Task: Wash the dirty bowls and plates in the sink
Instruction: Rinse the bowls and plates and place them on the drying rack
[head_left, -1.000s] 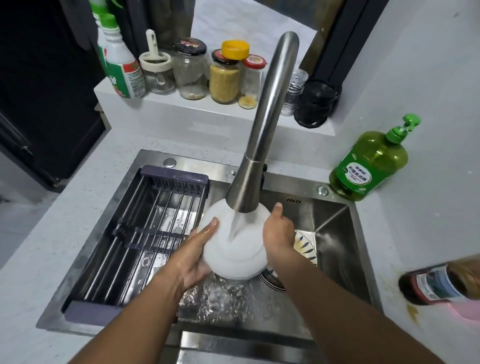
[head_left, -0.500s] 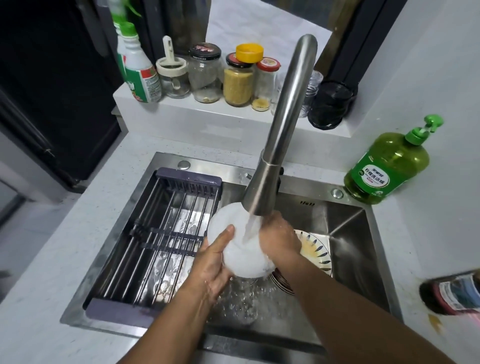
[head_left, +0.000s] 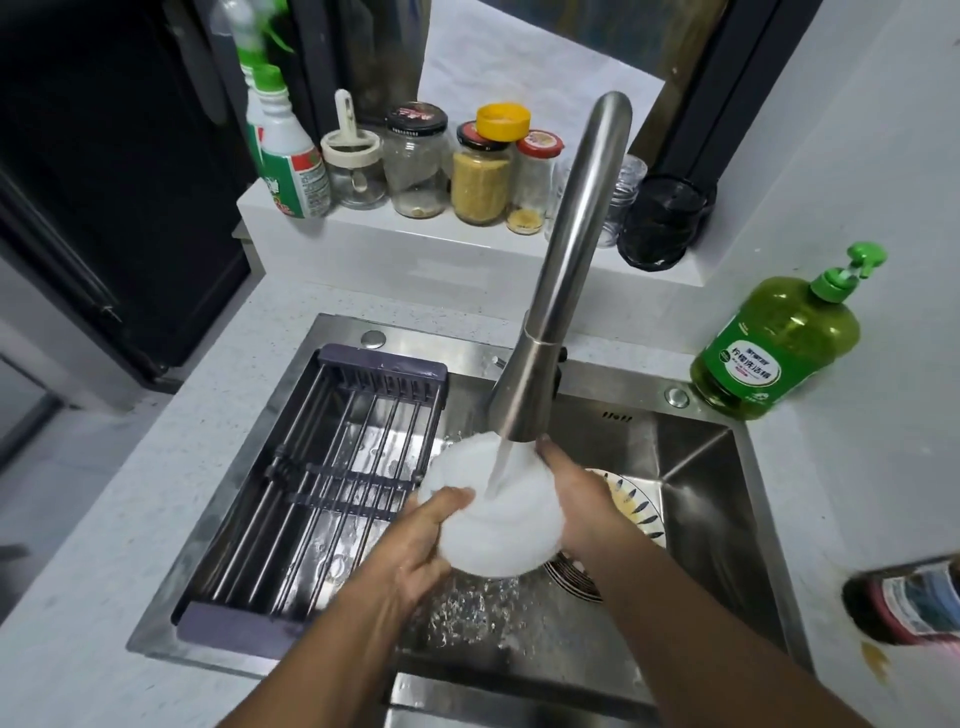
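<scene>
Rinsing stage of the wash, judged part-way through. A white round ceramic bowl (head_left: 498, 514) is held above the basin of the stainless steel sink (head_left: 691, 467), directly under the brushed steel faucet (head_left: 566, 280), whose stream strikes the bowl's surface. The left hand (head_left: 421, 545) grips the bowl's near-left rim, fingers curled round the edge; the right hand (head_left: 576, 499) clasps its right side, fingertips reaching the far rim near the spout. The bowl appears plain white and wet, blurred by movement; no visible residue can be made out, though foam or film cannot be ruled out. At least one item is left: a patterned plate with dark leaf marks (head_left: 634, 504) lies in the basin, just right of and below the bowl, partly hidden by the right forearm. The purple-framed wire drying rack (head_left: 332, 467) over the sink's left half holds no dishes. A green pump bottle of dish soap (head_left: 774, 343) stands on the white surface (head_left: 156, 467) at far right.
</scene>
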